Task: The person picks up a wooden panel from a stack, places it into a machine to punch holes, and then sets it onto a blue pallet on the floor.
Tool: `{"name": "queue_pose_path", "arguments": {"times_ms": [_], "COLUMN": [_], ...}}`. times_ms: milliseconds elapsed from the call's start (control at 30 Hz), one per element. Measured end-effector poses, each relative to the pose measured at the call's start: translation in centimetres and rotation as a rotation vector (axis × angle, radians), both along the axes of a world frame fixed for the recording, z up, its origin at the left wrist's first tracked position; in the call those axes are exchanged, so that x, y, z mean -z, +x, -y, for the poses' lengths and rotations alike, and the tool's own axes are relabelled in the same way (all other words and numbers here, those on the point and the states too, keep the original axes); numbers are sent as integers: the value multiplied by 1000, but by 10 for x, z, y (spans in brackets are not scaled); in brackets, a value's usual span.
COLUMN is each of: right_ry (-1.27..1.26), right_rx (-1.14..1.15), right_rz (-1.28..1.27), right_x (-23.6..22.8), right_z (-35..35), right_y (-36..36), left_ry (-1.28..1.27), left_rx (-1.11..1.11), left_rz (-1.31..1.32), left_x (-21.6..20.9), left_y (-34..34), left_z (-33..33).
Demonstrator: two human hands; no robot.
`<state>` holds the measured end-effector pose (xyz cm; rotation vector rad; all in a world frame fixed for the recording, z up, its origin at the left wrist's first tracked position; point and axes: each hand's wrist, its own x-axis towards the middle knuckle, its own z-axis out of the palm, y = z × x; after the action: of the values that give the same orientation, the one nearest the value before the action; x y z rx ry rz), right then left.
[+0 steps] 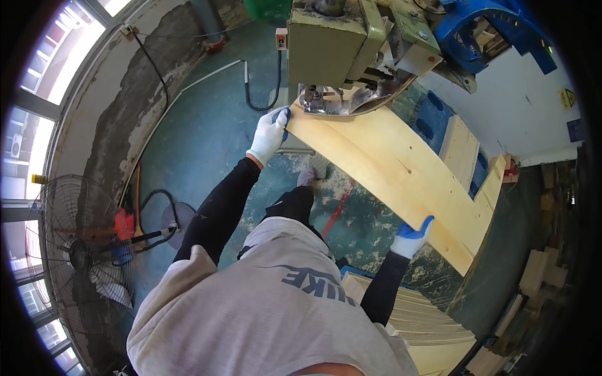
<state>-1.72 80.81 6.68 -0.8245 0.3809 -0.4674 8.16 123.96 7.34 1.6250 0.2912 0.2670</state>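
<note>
A long, pale wooden panel slants from the green machine head down to the right. Its left end lies under the machine's metal working part, where the contact is hidden. My left hand, in a white glove with blue fingers, grips the panel's left corner beside that part. Farther right, my right hand, gloved alike, holds the panel's near long edge with the blue thumb on top; its other fingers are hidden below.
A stack of boards stands close at lower right. Beyond the panel lie a plank and a blue pallet. Wood pieces line the right side. A caged fan stands left; a cabled switch box hangs beside the machine.
</note>
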Motion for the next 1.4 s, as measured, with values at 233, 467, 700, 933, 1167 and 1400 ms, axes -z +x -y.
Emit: {"name": "queue_pose_path", "arguments": {"times_ms": [233, 467, 700, 933, 1167, 1400], "right_ry": [-8, 49, -39, -29, 117, 112], "right_rx": [4, 68, -94, -108, -73, -21], "right_rz": [0, -38, -97, -205, -81, -40], "right_x": [0, 0, 8, 7, 8, 1], "right_z": [3, -4, -2, -159, -244, -261], "right_y": [0, 1, -53, -78, -48, -41], "left_ry": [-19, -37, -206, -2, 129, 92], "left_rx": [53, 66, 235, -9, -17, 125], "left_rz": [6, -76, -361, -181, -62, -57], "left_x": [2, -15, -40, -12, -28, -38], "left_y": [2, 0, -147, -163, -93, -47], "left_z": [-5, -8, -55, -179, -264, -268]}}
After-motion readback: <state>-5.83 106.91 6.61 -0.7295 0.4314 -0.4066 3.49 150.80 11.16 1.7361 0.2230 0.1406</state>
